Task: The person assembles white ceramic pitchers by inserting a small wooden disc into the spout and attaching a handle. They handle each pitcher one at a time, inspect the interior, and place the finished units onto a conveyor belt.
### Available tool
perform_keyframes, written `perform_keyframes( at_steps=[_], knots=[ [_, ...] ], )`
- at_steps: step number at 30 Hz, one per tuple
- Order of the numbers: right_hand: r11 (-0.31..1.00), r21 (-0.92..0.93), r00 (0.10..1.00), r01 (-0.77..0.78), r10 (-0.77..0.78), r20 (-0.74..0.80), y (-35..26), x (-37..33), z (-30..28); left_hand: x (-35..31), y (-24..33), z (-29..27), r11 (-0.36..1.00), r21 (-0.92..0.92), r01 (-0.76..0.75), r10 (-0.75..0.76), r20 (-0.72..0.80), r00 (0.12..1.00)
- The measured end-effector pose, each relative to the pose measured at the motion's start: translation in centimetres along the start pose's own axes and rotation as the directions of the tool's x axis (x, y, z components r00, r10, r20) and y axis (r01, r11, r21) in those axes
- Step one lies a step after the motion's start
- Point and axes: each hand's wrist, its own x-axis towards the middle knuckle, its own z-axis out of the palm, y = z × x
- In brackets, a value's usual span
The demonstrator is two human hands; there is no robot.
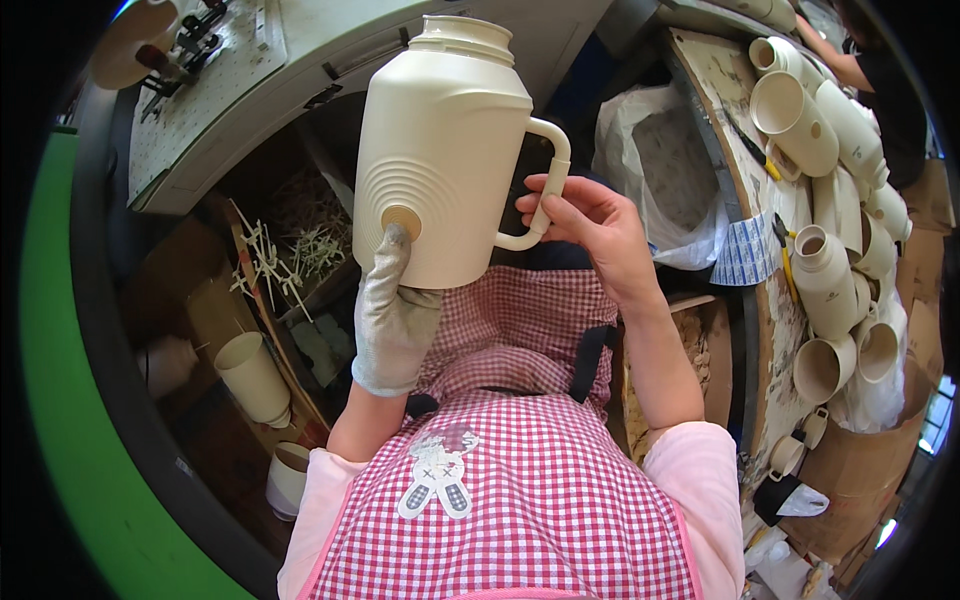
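Observation:
A large cream plastic jug point(445, 150) is held upright in front of me, its threaded neck at the top and its handle point(552, 185) on the right. Ridged rings spread over its lower front around a small tan disc. My left hand point(390, 320), in a pale grey-dusted glove, grips the jug from below. Its thumb presses on the disc, and the other fingers are hidden behind and under the base. With bare fingers, my right hand point(595, 225) pinches the lower part of the handle between thumb and fingertips.
On the right, a worn workbench point(745, 180) carries several cream bottles and cups point(825, 280) and yellow-handled cutters point(785, 260). A white plastic bag point(640, 120) hangs beside it. At left lie cream plastic scraps point(290, 255) and a cup point(252, 375). Another person's arm point(835, 55) shows far right.

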Motion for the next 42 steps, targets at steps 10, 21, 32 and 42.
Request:
perform_keyframes(
  at_steps=[10,21,32,42],
  knots=[
    [0.971,-0.138,0.980,0.197,-0.200,-0.002,1.3,0.6,3.4,-1.9,2.3,-0.6,0.950,0.286,-0.122,0.092,0.116,0.989],
    [0.995,0.087,0.937,0.047,-0.074,0.341,-3.1,5.2,13.6,-1.2,9.0,-11.6,0.853,0.296,-0.431,0.362,0.259,0.895],
    [0.300,-0.756,0.719,0.582,-0.624,0.306,-13.5,29.4,31.6,0.2,27.6,-12.3,-0.157,0.839,-0.521,0.921,0.316,0.230],
    [0.497,-0.506,0.703,0.705,-0.585,0.404,-12.8,29.1,26.8,4.0,38.5,1.8,0.067,0.618,-0.784,0.897,0.306,0.318]
  ],
)
